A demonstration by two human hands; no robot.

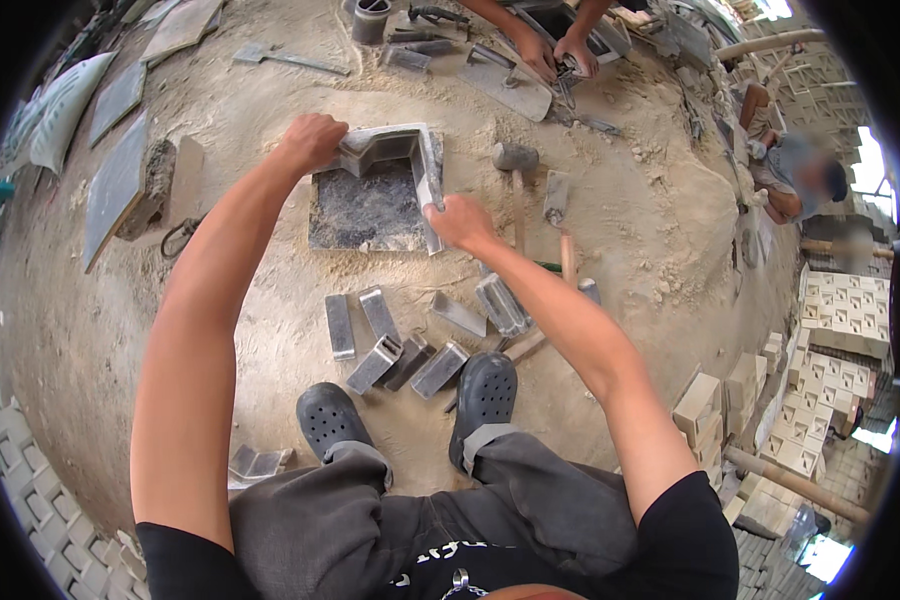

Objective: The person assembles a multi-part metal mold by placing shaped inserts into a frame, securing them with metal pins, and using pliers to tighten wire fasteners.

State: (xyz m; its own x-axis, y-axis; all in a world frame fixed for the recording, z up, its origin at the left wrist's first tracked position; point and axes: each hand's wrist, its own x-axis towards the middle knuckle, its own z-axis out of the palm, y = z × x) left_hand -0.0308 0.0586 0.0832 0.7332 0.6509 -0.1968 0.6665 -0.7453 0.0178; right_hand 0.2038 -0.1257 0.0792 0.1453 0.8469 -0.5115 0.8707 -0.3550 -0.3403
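Observation:
An angular grey metal mould frame (428,165) stands along the far and right edges of a dusty dark square plate (355,215) on the ground. Closed around the frame's far left end is my left hand (315,142). My right hand (460,222) grips its right side near the plate's near corner; part of the frame is hidden behind the fingers. Nearer my feet lie several loose metal blocks, among them a hollow one (375,362) and a ribbed one (503,305). To the right of the frame rest a mallet (515,157) and a small trowel (557,198) with a wooden handle.
At the top, a co-worker's hands (558,58) handle metal parts beside a broad flat blade (510,90). Another person (790,175) sits at the right. Pale bricks (845,305) are stacked on the right. Flat slabs (118,195) lean at the left, and a long-handled scraper (290,60) lies beyond.

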